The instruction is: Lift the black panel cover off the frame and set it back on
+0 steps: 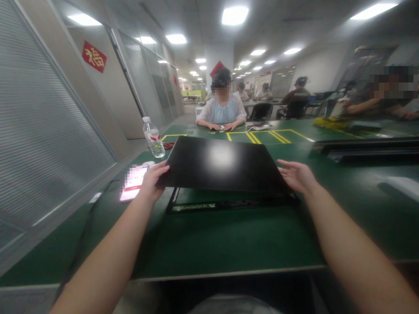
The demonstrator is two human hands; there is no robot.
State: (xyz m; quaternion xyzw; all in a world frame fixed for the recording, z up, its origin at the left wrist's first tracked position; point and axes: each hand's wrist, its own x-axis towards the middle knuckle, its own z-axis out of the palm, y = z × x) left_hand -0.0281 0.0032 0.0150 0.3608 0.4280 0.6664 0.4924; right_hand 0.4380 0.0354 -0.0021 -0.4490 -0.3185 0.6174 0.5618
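A flat black panel (219, 168) with a bright ceiling reflection is held slightly above the green table, tilted, its left side higher than its right. My left hand (154, 179) grips its left edge, thumb on top. At the right edge, my right hand (298, 176) supports the panel from the side, its index finger stretched out and some fingertips hidden at or under the edge. Beneath the panel lies a dark frame (235, 203) with a green circuit strip (194, 206) along its near side; the panel hides most of it.
On the green table (229, 244), a lit phone (134, 183) and a water bottle (153, 137) stand left. Dark panels (360, 150) and a white object (404, 187) lie right. A person (221, 107) sits opposite, hands on the table; others sit farther back and right.
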